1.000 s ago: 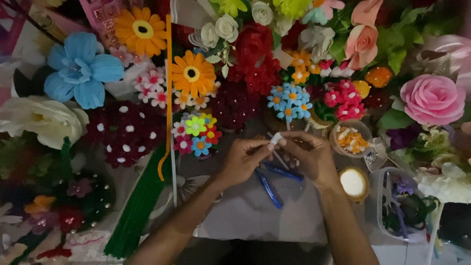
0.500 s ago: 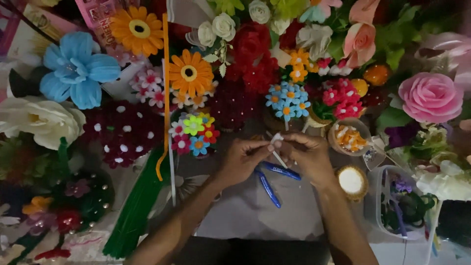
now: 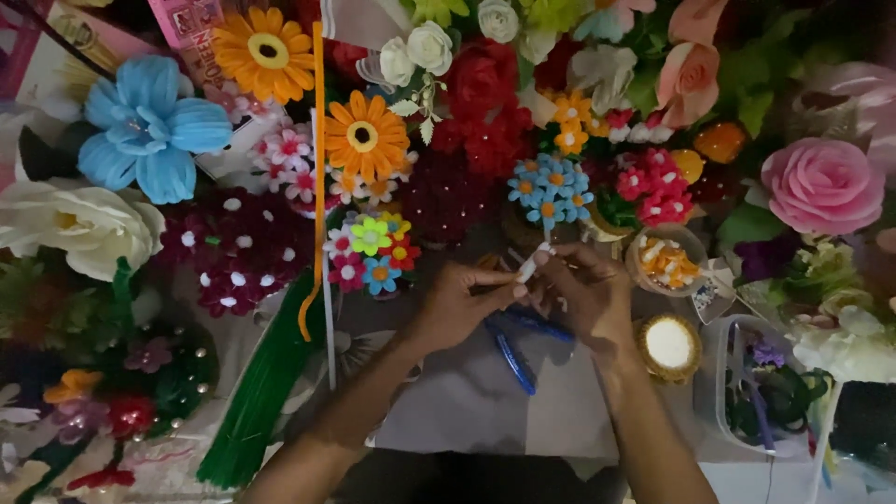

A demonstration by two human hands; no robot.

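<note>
My left hand (image 3: 464,301) and my right hand (image 3: 586,291) meet over the grey work surface, fingertips pinched together on a small white fuzzy stem piece (image 3: 530,265) that sticks up between them. Blue-handled pliers (image 3: 516,353) lie on the surface just under my hands. A cluster of small blue flowers (image 3: 551,189) stands right beyond my fingertips, and a small multicoloured flower bunch (image 3: 373,245) lies to the left of my left hand.
Handmade flowers ring the work area: a big blue one (image 3: 149,126), orange daisies (image 3: 364,135), red blooms (image 3: 481,98), a pink rose (image 3: 821,184). A bundle of green stems (image 3: 257,397) lies left. Small bowls (image 3: 665,261) and a clear tub (image 3: 770,392) stand right.
Both hands stay in the same place, with only slight finger movement on the white piece. Nothing else has moved.
</note>
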